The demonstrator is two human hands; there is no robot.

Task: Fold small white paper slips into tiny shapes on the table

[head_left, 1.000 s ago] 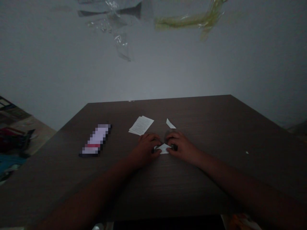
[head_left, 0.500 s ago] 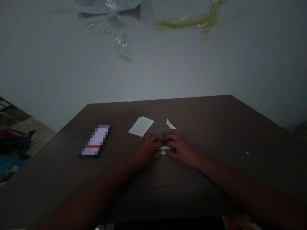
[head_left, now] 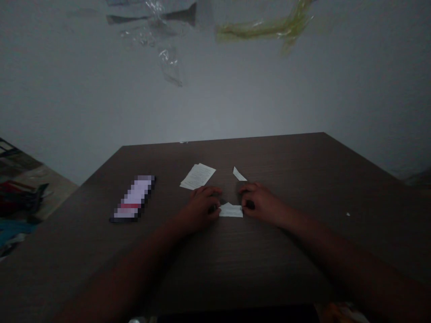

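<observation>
Between my two hands lies a small folded piece of white paper [head_left: 230, 211], low on the table, with a little peak along its far edge. My left hand [head_left: 204, 205] pinches its left end between thumb and finger. At the right end, the curled thumb and finger of my right hand [head_left: 257, 202] grip the paper too. Just beyond my left hand is a stack of printed paper sheets [head_left: 198, 176]. A narrow folded paper strip [head_left: 239, 174] lies past my right hand, apart from it.
A phone [head_left: 134, 197] with a blurred bright screen lies on the left of the dark brown table [head_left: 279, 157]. Far to the right is a tiny white scrap [head_left: 348, 214]. Behind the table stands a pale wall [head_left: 235, 98] with tape and plastic stuck on it.
My hands have moved apart from the middle of the folded paper to its two ends, so more of the paper shows. The sheets, strip and phone have stayed put.
</observation>
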